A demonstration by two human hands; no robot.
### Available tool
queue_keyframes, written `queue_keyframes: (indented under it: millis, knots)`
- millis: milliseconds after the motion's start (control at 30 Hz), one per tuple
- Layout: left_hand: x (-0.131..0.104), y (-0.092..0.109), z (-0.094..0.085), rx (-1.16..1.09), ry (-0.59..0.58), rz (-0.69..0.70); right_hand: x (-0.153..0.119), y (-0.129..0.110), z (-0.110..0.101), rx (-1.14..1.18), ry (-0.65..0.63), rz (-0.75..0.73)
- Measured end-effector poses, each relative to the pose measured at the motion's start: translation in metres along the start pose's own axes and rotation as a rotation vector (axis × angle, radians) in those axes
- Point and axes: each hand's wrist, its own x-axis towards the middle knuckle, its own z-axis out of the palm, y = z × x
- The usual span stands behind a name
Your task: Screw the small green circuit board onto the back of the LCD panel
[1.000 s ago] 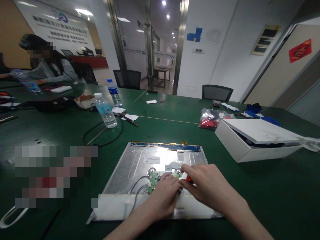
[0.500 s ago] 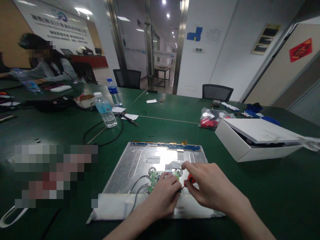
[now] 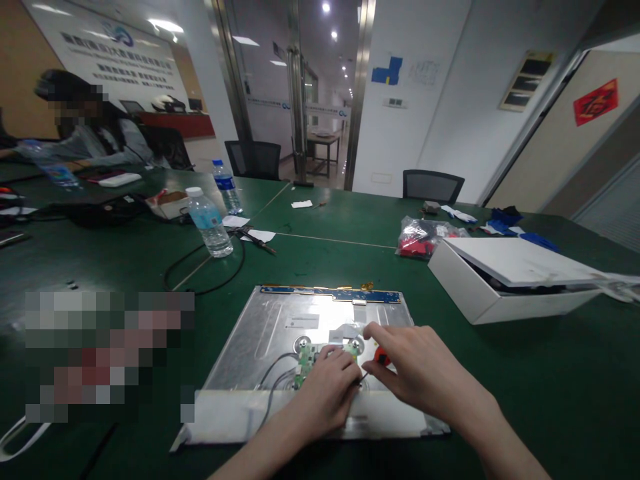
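Observation:
A flat metal display panel [image 3: 270, 347] lies on the table in front of me, with a narrow blue circuit strip [image 3: 340, 295] along its far edge. On its middle sits a small green circuit board [image 3: 304, 363], with grey cables running from its left side. My left hand [image 3: 333, 380] presses down on this board, fingers bent and close together, covering much of it. My right hand [image 3: 415, 363] is closed around a screwdriver with a red handle [image 3: 381, 357]. Its thin shaft points down and left to the board's right edge, by my left fingertips; the tip is hidden.
A white box [image 3: 515, 300] with its lid ajar and a plastic bag [image 3: 425, 237] stand at right. Water bottles [image 3: 210, 223], a black cable [image 3: 243, 267] and papers lie at left. A person [image 3: 95, 127] sits at the far left. Pixelated items cover the near left.
Both hands keep nearly the same place on the panel. My right thumb has shifted slightly left beside the screwdriver handle. The whole view has moved a little.

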Motion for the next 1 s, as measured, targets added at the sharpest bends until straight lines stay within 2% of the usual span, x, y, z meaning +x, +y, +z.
queue_keyframes:
  millis: [400,633,1000]
  knots:
    - [0.0,0.0,-0.001,-0.015,-0.005,-0.004,-0.002,-0.002,-0.003,0.012,-0.021,-0.015]
    - [0.0,0.001,-0.003,-0.012,-0.002,-0.001,0.001,0.001,0.002,-0.037,0.033,-0.022]
    - [0.001,0.005,-0.012,-0.048,-0.042,-0.023,-0.004,0.007,-0.01,-0.024,0.077,0.032]
